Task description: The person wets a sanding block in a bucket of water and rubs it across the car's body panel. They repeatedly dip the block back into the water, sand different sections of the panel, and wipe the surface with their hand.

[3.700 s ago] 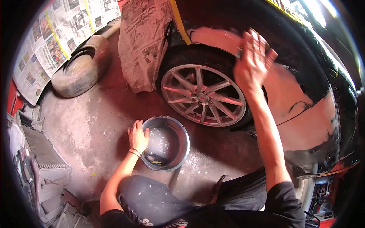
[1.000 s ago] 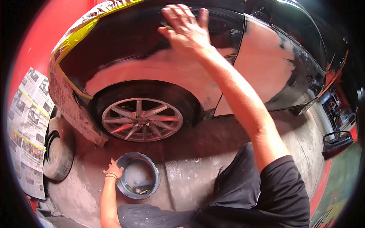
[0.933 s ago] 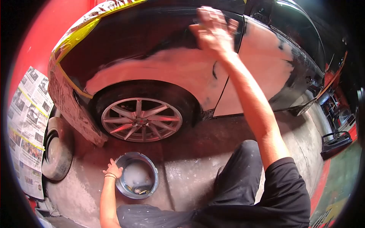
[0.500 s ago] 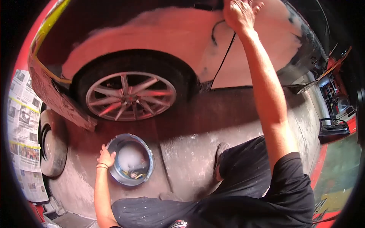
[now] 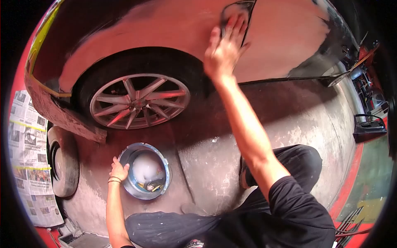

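Fingers spread, my right hand (image 5: 225,51) lies against the car's reddish, dull body panel (image 5: 173,31), over a dark curved mark by the panel seam. Nothing shows under its palm. Below it to the left is the wheel (image 5: 139,101) with silver spokes. My left hand (image 5: 119,169), fingers apart and a band at the wrist, is at the left rim of a blue-grey bucket (image 5: 166,175). Whitish liquid (image 5: 145,166) and some small dark and yellow items lie inside the bucket.
A loose tire (image 5: 68,161) stands at the left beside newspaper sheets (image 5: 31,153) with yellow tape. More taped paper (image 5: 66,113) hangs by the car's front edge. My bent legs are on the concrete floor (image 5: 211,173). A black part (image 5: 369,127) is at the right.
My right hand has moved down and to the left across the car panel. My left hand remains by the bucket's rim. The view has shifted slightly.
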`<action>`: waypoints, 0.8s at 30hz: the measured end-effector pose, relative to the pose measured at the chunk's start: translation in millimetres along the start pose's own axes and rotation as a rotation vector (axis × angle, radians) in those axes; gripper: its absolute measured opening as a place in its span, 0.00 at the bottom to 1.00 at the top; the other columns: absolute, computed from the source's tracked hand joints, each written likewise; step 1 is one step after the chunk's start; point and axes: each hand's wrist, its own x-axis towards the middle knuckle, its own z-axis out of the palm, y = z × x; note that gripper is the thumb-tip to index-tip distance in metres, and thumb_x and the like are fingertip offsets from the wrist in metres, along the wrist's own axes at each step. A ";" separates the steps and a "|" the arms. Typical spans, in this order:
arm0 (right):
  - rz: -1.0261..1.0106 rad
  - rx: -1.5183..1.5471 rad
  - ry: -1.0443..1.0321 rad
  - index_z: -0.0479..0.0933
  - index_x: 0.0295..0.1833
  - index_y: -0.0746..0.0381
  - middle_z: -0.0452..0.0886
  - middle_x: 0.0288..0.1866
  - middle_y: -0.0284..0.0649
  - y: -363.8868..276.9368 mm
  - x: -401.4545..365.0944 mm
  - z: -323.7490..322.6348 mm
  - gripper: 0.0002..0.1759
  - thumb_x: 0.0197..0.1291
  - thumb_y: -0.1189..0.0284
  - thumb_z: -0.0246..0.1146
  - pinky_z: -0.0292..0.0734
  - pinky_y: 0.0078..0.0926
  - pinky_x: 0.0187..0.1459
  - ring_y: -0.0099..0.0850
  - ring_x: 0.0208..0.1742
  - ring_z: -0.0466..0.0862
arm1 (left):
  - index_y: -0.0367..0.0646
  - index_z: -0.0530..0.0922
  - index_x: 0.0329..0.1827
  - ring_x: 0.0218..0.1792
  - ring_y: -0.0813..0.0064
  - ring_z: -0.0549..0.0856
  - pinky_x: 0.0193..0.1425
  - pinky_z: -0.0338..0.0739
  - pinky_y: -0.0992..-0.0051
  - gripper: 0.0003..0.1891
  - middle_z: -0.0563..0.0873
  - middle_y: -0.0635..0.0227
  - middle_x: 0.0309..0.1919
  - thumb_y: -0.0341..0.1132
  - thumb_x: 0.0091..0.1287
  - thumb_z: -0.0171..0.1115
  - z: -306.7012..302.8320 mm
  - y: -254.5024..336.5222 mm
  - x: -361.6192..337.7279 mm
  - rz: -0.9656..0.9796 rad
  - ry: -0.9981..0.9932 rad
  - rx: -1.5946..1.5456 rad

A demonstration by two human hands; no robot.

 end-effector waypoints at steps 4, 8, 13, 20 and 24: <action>-0.052 0.021 0.062 0.50 0.95 0.62 0.45 0.97 0.57 9.3 -15.6 9.5 0.42 0.89 0.48 0.42 0.36 0.81 0.85 0.62 0.96 0.44 | 0.40 0.43 0.93 0.82 0.36 0.74 0.85 0.64 0.35 0.54 0.68 0.36 0.84 0.53 0.77 0.69 -0.7 -5.7 0.1 -0.015 -0.004 -0.008; -0.058 0.078 0.116 0.58 0.89 0.71 0.54 0.92 0.67 -11.7 50.9 -12.9 0.40 0.88 0.51 0.46 0.43 0.78 0.86 0.68 0.92 0.54 | 0.40 0.43 0.93 0.82 0.36 0.73 0.85 0.64 0.35 0.54 0.68 0.36 0.84 0.53 0.77 0.69 2.0 -5.9 -3.1 0.025 0.019 -0.027; 0.054 0.105 0.057 0.44 0.93 0.72 0.44 0.96 0.65 1.9 -27.4 7.1 0.44 0.90 0.50 0.43 0.33 0.71 0.89 0.66 0.95 0.42 | 0.40 0.44 0.93 0.82 0.37 0.73 0.85 0.63 0.33 0.55 0.68 0.36 0.84 0.54 0.76 0.70 -0.4 -6.1 0.3 0.009 0.023 -0.003; 0.042 0.238 0.284 0.51 0.90 0.75 0.50 0.92 0.73 -28.2 45.6 -3.9 0.41 0.90 0.53 0.43 0.41 0.56 0.92 0.67 0.93 0.50 | 0.41 0.45 0.93 0.84 0.37 0.71 0.86 0.63 0.35 0.56 0.66 0.38 0.86 0.53 0.75 0.72 4.3 -8.5 0.0 0.011 0.026 -0.031; 0.148 0.364 0.127 0.42 0.91 0.77 0.40 0.94 0.74 -24.0 4.5 -11.2 0.45 0.90 0.52 0.41 0.35 0.62 0.92 0.68 0.95 0.41 | 0.41 0.44 0.94 0.84 0.36 0.71 0.86 0.62 0.34 0.57 0.65 0.37 0.86 0.54 0.74 0.73 -0.1 -6.7 -1.0 0.022 0.016 -0.030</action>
